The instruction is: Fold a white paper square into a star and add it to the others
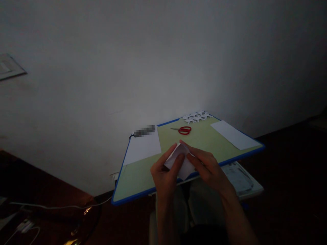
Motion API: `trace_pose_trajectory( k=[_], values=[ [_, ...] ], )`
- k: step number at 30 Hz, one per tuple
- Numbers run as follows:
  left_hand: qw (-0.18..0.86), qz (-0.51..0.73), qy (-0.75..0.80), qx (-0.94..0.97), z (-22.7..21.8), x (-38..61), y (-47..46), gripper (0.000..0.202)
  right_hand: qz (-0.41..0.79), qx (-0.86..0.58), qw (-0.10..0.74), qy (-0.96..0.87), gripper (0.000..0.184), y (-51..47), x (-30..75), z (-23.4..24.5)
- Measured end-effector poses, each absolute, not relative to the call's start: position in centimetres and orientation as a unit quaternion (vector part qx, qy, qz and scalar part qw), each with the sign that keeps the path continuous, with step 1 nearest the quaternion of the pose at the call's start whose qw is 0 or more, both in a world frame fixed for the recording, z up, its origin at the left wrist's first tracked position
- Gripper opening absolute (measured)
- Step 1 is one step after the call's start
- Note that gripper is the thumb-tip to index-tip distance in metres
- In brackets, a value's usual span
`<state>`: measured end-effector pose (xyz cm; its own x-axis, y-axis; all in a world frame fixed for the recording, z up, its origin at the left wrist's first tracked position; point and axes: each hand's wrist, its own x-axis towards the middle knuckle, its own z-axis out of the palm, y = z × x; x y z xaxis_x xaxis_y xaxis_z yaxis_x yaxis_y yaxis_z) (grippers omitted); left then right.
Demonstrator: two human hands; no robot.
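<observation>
A folded piece of white paper (186,169) is held up between both hands over the table's near edge. My left hand (165,173) grips its left side, thumb pressed on the inner face. On the other side my right hand (208,168) pinches the paper near its top, the thumb and fingers close to the left thumb. The paper looks partly opened, with a pointed lower end. Red-handled scissors (184,130) lie beyond the hands, blades to the left.
The pale green tabletop (138,183) has a blue rim. White sheets lie at left (143,149) and right (233,135). Several folded white paper pieces (196,117) sit at the back by the wall. A pale cable (63,207) runs at lower left.
</observation>
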<state>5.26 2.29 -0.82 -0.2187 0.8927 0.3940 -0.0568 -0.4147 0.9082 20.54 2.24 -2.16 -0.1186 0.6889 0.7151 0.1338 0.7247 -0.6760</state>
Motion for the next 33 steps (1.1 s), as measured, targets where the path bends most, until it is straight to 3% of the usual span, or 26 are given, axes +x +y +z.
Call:
trace_pose_trajectory(
  k=[33],
  values=[
    [0.353, 0.678, 0.429, 0.482, -1.47, 5.24, 2.48, 0.039, 0.295, -0.32, 0.564, -0.702, 0.049, 2.41, 20.01, -2.2]
  ],
)
